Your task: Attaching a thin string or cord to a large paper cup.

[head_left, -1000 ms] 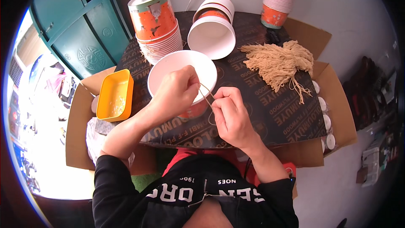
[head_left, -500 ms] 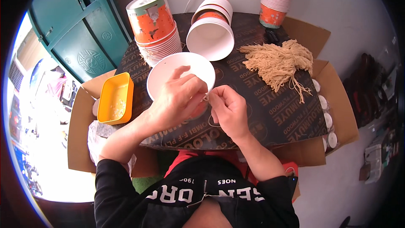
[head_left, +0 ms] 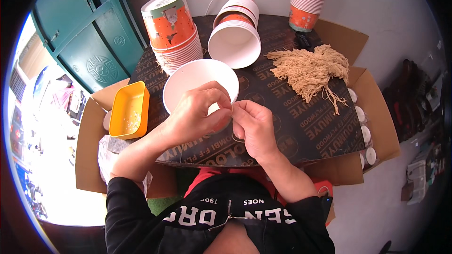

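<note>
A paper bucket [head_left: 186, 77] with a white inside stands tilted in front of me, its wide mouth partly covered by my hands. My left hand [head_left: 195, 113] is over its near right rim, thumb and forefinger pinched together. Against those fingertips, my right hand [head_left: 254, 124] is closed in a pinch on a thin cord [head_left: 238, 138], a bit of which loops out below the fingers. What sits between the left fingertips is too small to make out. To the right lies a bundle of beige cords [head_left: 310, 68], touched by neither hand.
A stack of upturned orange paper buckets [head_left: 172, 28] stands behind on the left. Other buckets [head_left: 234, 44] lie on their sides at the back, and a tall stack [head_left: 308, 0] rises back right. A yellow tray [head_left: 146, 108] with small bits sits at the dark table's [head_left: 325, 131] left edge.
The left forefinger, raised before, has curled down to meet the thumb. My right hand has shifted slightly, staying by the bucket's rim with the cord.
</note>
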Tool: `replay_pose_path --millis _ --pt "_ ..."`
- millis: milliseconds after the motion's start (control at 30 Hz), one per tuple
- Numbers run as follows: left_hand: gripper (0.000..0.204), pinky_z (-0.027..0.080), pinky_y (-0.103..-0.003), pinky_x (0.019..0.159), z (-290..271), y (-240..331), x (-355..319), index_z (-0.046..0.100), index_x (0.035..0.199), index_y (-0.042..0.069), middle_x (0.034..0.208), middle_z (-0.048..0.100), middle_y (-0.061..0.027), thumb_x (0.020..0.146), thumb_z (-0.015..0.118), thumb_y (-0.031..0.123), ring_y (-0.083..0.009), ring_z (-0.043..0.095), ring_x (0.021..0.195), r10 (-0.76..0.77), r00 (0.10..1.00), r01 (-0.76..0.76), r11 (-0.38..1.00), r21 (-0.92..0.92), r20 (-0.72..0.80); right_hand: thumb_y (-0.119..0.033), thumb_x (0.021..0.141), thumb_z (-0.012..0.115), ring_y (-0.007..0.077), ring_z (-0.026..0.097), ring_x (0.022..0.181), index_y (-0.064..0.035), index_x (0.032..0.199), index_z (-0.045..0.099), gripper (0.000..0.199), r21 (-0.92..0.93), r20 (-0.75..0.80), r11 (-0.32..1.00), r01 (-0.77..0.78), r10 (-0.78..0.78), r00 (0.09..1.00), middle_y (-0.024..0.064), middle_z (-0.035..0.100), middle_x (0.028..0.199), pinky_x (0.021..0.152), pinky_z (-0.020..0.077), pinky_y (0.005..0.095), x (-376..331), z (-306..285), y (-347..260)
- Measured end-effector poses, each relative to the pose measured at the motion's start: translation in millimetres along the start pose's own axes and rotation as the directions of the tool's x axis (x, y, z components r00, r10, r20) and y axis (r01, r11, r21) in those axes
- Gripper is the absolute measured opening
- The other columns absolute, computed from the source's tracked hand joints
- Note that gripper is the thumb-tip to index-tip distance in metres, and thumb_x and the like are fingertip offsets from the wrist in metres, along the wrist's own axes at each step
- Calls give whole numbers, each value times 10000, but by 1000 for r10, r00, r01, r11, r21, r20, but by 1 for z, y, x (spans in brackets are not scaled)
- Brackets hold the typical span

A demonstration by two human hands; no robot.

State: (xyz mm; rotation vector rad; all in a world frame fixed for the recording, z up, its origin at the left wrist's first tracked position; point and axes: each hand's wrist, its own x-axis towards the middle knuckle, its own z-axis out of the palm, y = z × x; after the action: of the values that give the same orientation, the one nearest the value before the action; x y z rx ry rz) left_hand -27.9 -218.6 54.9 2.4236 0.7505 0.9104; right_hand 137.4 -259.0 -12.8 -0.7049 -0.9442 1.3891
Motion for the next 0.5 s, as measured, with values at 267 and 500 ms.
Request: replay_pose_path --millis 267,500 --pt "140 474 -456 1014 4 -1 -1 629 860 28 901 659 -89 772 727 -20 -261 662 863 55 998 -55 995 78 -1 -175 993 576 28 427 499 1 878 655 224 58 -9 998 -29 29 1000 -21 534 603 460 290 198 -6 1 -1" --pt "108 460 -526 985 9 0 -2 603 809 33 809 643 -89 749 682 -10 -279 657 785 231 969 -201 945 258 -91 -168 1010 553 27 435 523 7 918 655 223 107 17 994 -2 1 1000 -24 537 628 469 292 192 -7 1 -2"
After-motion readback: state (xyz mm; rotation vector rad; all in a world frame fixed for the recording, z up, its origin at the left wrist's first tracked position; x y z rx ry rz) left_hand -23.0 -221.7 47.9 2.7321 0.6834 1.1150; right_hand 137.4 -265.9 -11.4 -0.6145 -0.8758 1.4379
